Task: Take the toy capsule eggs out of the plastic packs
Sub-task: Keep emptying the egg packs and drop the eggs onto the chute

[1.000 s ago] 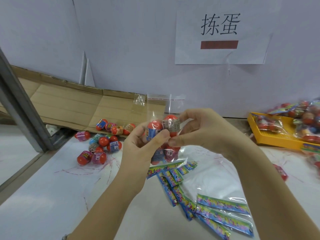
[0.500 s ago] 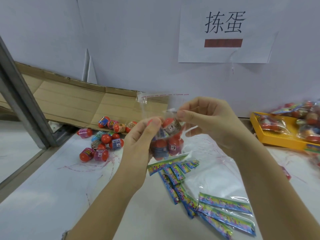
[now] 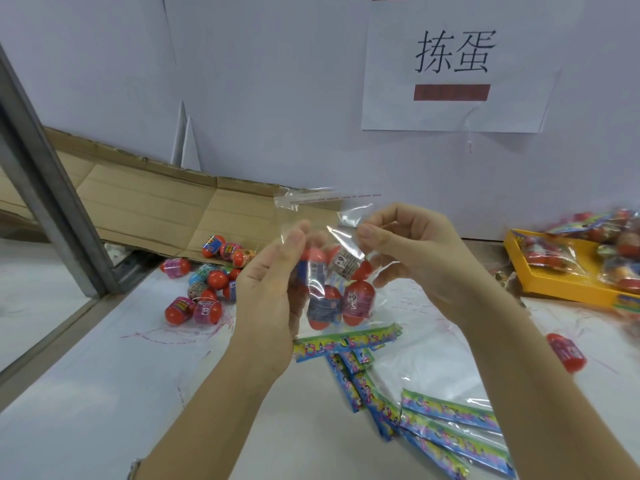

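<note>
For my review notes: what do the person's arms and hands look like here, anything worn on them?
The left hand and right hand are bare: no gloves, no rings in view. The left forearm and right forearm show no sleeves up to the frame edge. A small greyish band shows on the left arm at the bottom edge, too little of it to identify.

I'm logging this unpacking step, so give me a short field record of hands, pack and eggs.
left hand: grips the clear pack from its left side
right hand: pinches the pack's upper right plastic
clear pack: held above the table, several capsule eggs inside
loose eggs: piled on the table, left of the hands
yellow tray: far right, holding more packs
</note>
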